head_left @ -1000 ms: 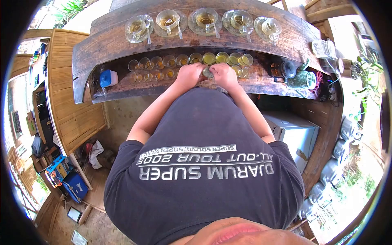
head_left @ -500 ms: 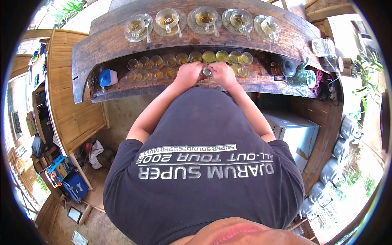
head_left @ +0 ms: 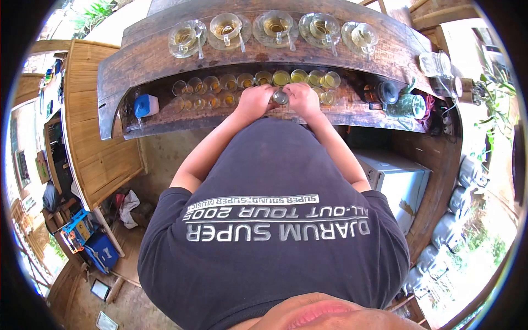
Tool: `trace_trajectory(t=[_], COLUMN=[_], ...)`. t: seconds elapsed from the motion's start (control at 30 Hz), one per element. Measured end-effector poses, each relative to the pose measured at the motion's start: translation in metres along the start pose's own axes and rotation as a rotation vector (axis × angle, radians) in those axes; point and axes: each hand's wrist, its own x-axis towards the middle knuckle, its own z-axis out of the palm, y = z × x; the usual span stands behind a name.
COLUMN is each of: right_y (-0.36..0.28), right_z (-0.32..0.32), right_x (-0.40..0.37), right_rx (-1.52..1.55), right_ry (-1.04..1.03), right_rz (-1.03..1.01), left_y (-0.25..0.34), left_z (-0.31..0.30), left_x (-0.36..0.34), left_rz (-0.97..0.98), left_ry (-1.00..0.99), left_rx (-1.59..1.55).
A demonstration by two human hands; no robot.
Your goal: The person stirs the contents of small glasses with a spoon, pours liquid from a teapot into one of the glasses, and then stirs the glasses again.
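Between my two hands is a small round glass or lid (head_left: 280,97), with fingers of both hands against its sides. My left hand (head_left: 256,102) is closed on its left side and my right hand (head_left: 302,101) is closed on its right side. Just beyond my hands, two rows of small glasses (head_left: 228,82) with yellow, amber and orange contents stand on the lower shelf (head_left: 159,122). The hands hide part of the nearer row.
Several glass cups on saucers (head_left: 226,28) with spoons line the upper wooden counter (head_left: 143,61). A blue-lidded container (head_left: 146,105) stands at the left. Jars (head_left: 412,105) and a red cord are at the right, above a white cabinet (head_left: 393,181).
The small round object has shifted very slightly to the right between my hands. My right hand has turned or moved a little; the rest looks the same.
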Motion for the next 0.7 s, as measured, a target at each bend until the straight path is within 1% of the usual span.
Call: trace_trajectory(t=[0.07,0.17,0.23,0.3,0.47,0.53,0.7], right_y=[0.0009,0.0015,-0.0003,-0.0028,0.0025,0.0022,-0.0030], right_z=[0.0036,0.0045,-0.0019,-0.0022,0.0032,0.0007,0.0003], right_x=[-0.0012,-0.0032,-0.0011,-0.0001,-0.0002,0.0020,-0.0011], right_rx=[0.005,0.021,-0.018,0.006,0.057,0.018,0.069], right_ry=[0.011,-0.051,0.008,-0.007,-0.020,0.028,-0.019], right_rz=[-0.029,-0.066,-0.011,-0.027,-0.050,0.017,-0.025], left_y=[0.0006,0.0007,0.0026,0.0042,0.0038,0.0037,0.0024], left_z=[-0.0009,-0.0007,-0.0031,-0.0049,-0.0052,-0.0040,-0.0028], left_x=[0.0011,0.0004,0.0020,0.0026,0.0025,0.0022,0.0024], left_rz=[0.001,-0.003,-0.005,-0.021,-0.009,-0.012,-0.024], left_ry=[-0.008,-0.013,-0.009,-0.046,-0.025,-0.025,-0.042], left_rx=[0.003,0.019,0.030,0.014,0.014,0.003,0.024])
